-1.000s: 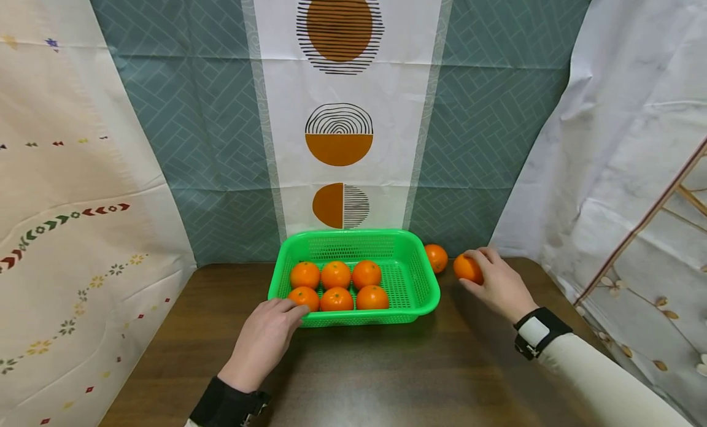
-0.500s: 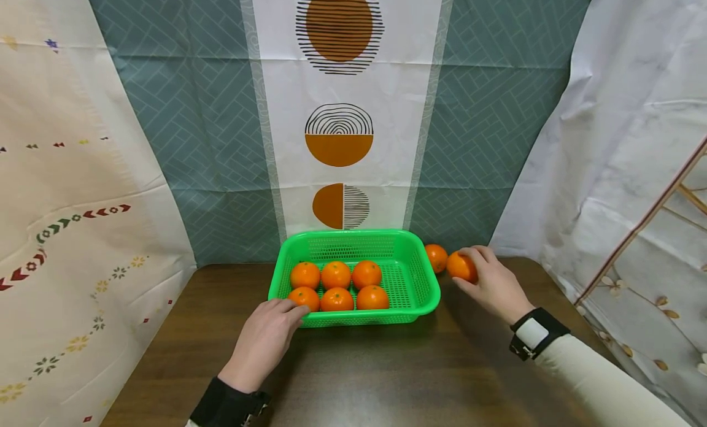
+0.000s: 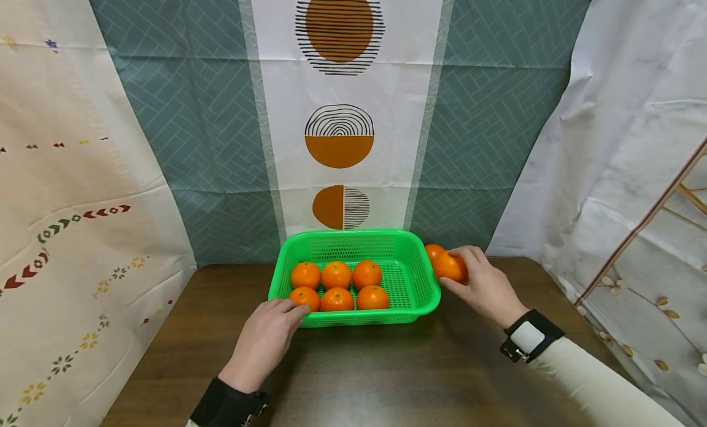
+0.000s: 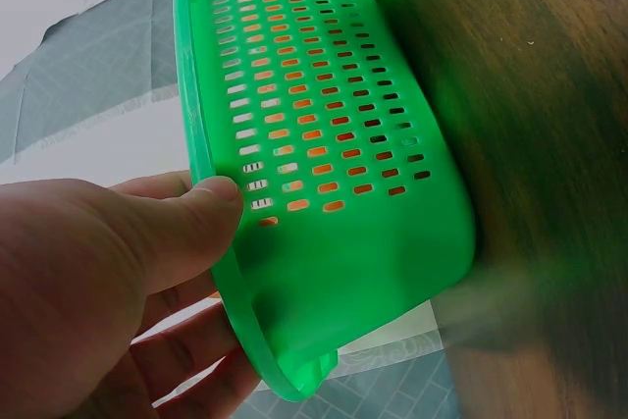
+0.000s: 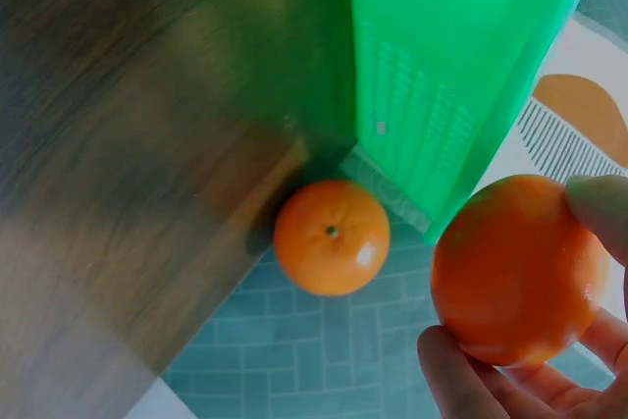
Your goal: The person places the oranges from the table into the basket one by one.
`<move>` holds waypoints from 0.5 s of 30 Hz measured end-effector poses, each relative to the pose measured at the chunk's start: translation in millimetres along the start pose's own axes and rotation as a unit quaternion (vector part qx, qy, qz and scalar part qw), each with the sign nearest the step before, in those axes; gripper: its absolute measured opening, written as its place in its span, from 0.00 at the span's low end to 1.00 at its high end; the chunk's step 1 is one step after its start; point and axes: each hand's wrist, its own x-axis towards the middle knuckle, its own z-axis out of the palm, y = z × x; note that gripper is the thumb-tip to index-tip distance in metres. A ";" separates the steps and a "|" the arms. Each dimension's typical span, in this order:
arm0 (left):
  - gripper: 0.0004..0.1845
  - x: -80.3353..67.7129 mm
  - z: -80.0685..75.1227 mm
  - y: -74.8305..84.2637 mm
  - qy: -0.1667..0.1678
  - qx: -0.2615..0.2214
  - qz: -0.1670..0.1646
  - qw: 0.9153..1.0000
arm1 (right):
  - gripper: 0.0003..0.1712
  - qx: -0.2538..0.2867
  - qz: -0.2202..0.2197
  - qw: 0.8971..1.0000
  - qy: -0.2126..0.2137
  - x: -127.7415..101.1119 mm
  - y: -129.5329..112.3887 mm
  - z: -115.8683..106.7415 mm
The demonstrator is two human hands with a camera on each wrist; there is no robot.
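My left hand (image 3: 267,332) pinches the near left rim of a green plastic basket (image 3: 353,317); in the left wrist view the thumb (image 4: 214,205) lies on the outside of the rim. Several oranges stand in two rows inside, among them a front orange (image 3: 372,297). Right of the basket, my right hand (image 3: 486,286) grips an orange (image 5: 520,270) between thumb and fingers. Another orange (image 5: 332,237) rests on the table beside the basket's right end, apart from the held one in the right wrist view. In the head view the held orange partly covers it.
A dark brown wooden table (image 3: 386,372) bears the basket. Patterned cloth (image 3: 210,138) hangs behind the table's far edge, with more cloth at the left and right sides. The basket's right part shows bare mesh floor (image 3: 396,283).
My right hand has moved left with the orange, toward the basket's right end, and the held orange now overlaps the one on the table. The left hand stays on the rim.
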 end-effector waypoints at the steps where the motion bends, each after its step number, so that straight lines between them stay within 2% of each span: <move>1: 0.16 -0.1 0.3 -0.1 -0.001 0.000 0.000 1.000 | 0.35 0.002 0.000 1.000 -0.002 0.2 -1.1 0.3; 15: 0.15 -1.2 2.2 -0.2 0.003 0.001 0.003 1.000 | 0.35 0.033 -0.023 0.999 -0.013 3.9 -20.9 9.1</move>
